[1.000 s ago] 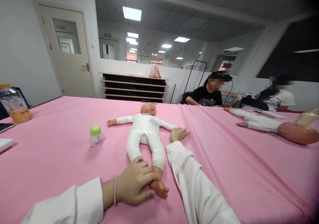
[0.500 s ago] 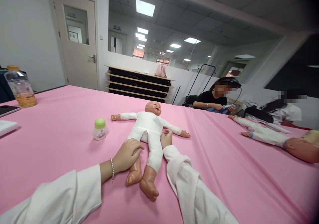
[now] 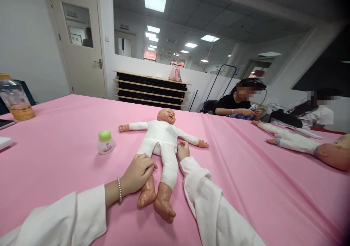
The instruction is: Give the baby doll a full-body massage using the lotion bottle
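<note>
A baby doll point(image 3: 162, 133) in a white cloth body lies on its back on the pink cloth, head away from me and bare feet toward me. My left hand point(image 3: 139, 173) is draped over the doll's leg on the left, fingers bent around it below the cloth hem. Beside the hip on the right, my right hand point(image 3: 183, 150) touches the doll with its fingers curled in; whatever lies within them is hidden. To the left of the doll, a small jar point(image 3: 105, 143) with a green lid stands upright.
Pink cloth point(image 3: 68, 129) covers the table, with creases on the right. A bottle point(image 3: 16, 98) of amber liquid stands at far left, near a white object point(image 3: 4, 142). Another doll point(image 3: 298, 142) lies at right. Two people sit beyond; one person point(image 3: 236, 102) handles something.
The view has shifted slightly, so the bottle and jar appear farther left. My hands stay at the doll's leg and hip. The seated person in black has moved their hands a little.
</note>
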`<action>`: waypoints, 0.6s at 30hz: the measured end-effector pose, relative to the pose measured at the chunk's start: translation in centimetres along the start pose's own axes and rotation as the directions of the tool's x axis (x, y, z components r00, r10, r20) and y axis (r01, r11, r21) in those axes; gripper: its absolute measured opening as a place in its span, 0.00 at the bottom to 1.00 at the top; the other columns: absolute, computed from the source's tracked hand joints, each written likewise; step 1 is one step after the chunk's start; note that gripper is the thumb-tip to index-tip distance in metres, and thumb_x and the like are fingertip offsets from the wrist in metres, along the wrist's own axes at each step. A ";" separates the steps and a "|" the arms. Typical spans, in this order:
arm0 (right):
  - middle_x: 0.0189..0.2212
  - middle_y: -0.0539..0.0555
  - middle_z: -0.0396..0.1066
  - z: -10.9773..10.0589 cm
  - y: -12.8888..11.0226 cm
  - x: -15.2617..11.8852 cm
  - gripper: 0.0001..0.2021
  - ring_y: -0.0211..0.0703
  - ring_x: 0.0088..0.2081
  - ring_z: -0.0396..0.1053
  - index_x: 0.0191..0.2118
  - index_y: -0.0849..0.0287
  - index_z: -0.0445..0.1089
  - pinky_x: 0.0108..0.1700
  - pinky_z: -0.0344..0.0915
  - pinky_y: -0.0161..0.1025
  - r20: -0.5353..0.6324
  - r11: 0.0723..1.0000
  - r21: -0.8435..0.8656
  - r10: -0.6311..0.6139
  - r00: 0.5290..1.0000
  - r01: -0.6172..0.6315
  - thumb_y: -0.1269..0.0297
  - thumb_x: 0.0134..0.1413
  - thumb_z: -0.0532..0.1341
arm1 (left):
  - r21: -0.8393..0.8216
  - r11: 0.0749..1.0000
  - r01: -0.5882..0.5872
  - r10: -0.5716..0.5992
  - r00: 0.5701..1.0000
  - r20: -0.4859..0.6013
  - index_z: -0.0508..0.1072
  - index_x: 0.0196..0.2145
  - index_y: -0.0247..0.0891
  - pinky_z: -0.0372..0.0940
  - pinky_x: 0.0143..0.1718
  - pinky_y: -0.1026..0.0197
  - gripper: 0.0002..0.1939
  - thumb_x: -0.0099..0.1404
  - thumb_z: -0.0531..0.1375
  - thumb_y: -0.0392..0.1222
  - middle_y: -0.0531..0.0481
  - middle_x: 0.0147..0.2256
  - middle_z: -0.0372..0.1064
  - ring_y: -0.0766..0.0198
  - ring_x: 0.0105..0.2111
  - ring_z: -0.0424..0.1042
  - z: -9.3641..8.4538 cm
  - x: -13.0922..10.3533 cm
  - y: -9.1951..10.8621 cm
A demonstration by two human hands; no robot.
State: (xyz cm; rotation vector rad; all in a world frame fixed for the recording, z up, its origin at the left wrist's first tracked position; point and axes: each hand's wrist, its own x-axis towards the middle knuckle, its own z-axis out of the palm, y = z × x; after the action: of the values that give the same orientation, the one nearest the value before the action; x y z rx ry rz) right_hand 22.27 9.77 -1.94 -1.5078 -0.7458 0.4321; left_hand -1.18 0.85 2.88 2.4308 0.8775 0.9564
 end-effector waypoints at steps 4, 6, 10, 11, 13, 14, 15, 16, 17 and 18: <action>0.27 0.51 0.65 0.0 -0.1 -0.2 0.07 0.41 0.32 0.65 0.25 0.57 0.61 0.40 0.63 0.38 0.021 0.999 -0.011 -0.035 0.999 0.035 0.71 0.33 0.54 | 0.015 1.000 -0.013 0.013 1.000 0.003 0.72 0.31 0.40 0.58 0.40 0.55 0.15 0.64 0.46 0.36 0.52 0.28 0.70 0.62 0.33 0.66 -0.1 -0.1 0.1; 0.27 0.50 0.65 -0.1 -0.1 -0.3 0.06 0.41 0.32 0.65 0.25 0.57 0.61 0.40 0.63 0.38 0.036 0.999 -0.021 -0.044 0.998 0.044 0.71 0.33 0.54 | 0.021 1.000 -0.023 0.023 1.000 0.015 0.72 0.31 0.40 0.58 0.40 0.55 0.15 0.64 0.46 0.36 0.52 0.28 0.70 0.62 0.33 0.66 -0.1 -0.1 0.1; 0.29 0.52 0.66 -0.3 -0.1 -0.4 0.08 0.42 0.35 0.66 0.26 0.57 0.61 0.43 0.63 0.39 0.035 0.999 -0.011 -0.037 0.999 0.037 0.71 0.33 0.53 | 0.028 0.999 -0.029 0.029 0.999 0.013 0.71 0.30 0.40 0.57 0.40 0.55 0.15 0.64 0.46 0.36 0.53 0.28 0.70 0.62 0.33 0.65 0.0 -0.1 0.0; 0.30 0.53 0.66 -0.3 -0.1 -0.3 0.08 0.42 0.36 0.66 0.26 0.57 0.61 0.44 0.63 0.39 0.031 1.000 -0.001 -0.027 0.999 0.027 0.72 0.32 0.53 | 0.030 0.999 -0.031 0.030 0.999 0.014 0.71 0.30 0.40 0.57 0.40 0.54 0.15 0.63 0.46 0.36 0.53 0.28 0.70 0.62 0.33 0.66 0.0 -0.1 0.0; 0.30 0.53 0.67 -0.3 0.0 -0.1 0.09 0.44 0.37 0.67 0.27 0.57 0.62 0.44 0.63 0.41 0.027 1.000 0.023 0.002 1.000 -0.003 0.72 0.32 0.54 | 0.034 0.999 -0.033 0.033 0.999 0.016 0.71 0.31 0.40 0.57 0.40 0.54 0.15 0.63 0.46 0.36 0.52 0.28 0.70 0.61 0.34 0.66 0.0 -0.1 0.0; 0.30 0.54 0.67 -0.3 0.1 0.1 0.09 0.45 0.37 0.67 0.27 0.57 0.62 0.44 0.64 0.42 0.030 0.999 0.038 0.021 0.999 -0.022 0.72 0.31 0.54 | 0.036 0.999 -0.032 0.031 0.999 0.018 0.71 0.31 0.41 0.58 0.40 0.54 0.15 0.63 0.46 0.36 0.52 0.29 0.70 0.61 0.34 0.66 0.0 -0.1 0.0; 0.28 0.54 0.68 -0.3 0.1 0.2 0.09 0.46 0.36 0.68 0.26 0.57 0.62 0.42 0.65 0.42 0.038 0.998 0.055 0.038 0.999 -0.040 0.72 0.31 0.55 | 0.037 0.999 -0.028 0.028 0.999 0.019 0.71 0.31 0.41 0.58 0.40 0.54 0.15 0.63 0.46 0.36 0.52 0.28 0.70 0.61 0.34 0.66 0.0 -0.1 0.0; 0.27 0.54 0.68 -0.2 0.2 0.4 0.08 0.46 0.35 0.68 0.26 0.57 0.62 0.40 0.66 0.43 0.049 0.996 0.076 0.051 0.998 -0.054 0.71 0.31 0.55 | 0.039 0.999 -0.024 0.023 1.000 0.021 0.71 0.31 0.41 0.58 0.40 0.54 0.15 0.63 0.46 0.36 0.52 0.28 0.70 0.61 0.34 0.66 0.0 -0.1 0.0; 0.25 0.53 0.68 -0.2 0.2 0.6 0.08 0.47 0.34 0.69 0.26 0.58 0.62 0.38 0.66 0.43 0.063 0.993 0.100 0.059 0.996 -0.065 0.71 0.31 0.56 | 0.042 0.999 -0.019 0.018 1.000 0.022 0.71 0.30 0.41 0.58 0.40 0.54 0.15 0.63 0.46 0.36 0.52 0.28 0.70 0.61 0.34 0.66 0.0 -0.1 0.0; 0.24 0.53 0.68 -0.1 0.2 0.7 0.07 0.47 0.33 0.69 0.26 0.58 0.62 0.37 0.67 0.43 0.080 0.989 0.128 0.061 0.995 -0.071 0.71 0.32 0.56 | 0.044 0.999 -0.016 0.015 1.000 0.024 0.71 0.30 0.41 0.58 0.40 0.54 0.15 0.63 0.46 0.36 0.52 0.28 0.70 0.61 0.34 0.66 0.0 -0.1 0.0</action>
State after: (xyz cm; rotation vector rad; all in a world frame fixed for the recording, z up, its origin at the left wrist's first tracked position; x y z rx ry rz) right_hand 22.92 10.20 -2.04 -1.4024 -0.7146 0.5799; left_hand -1.25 0.81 2.83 2.4843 0.8814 0.9209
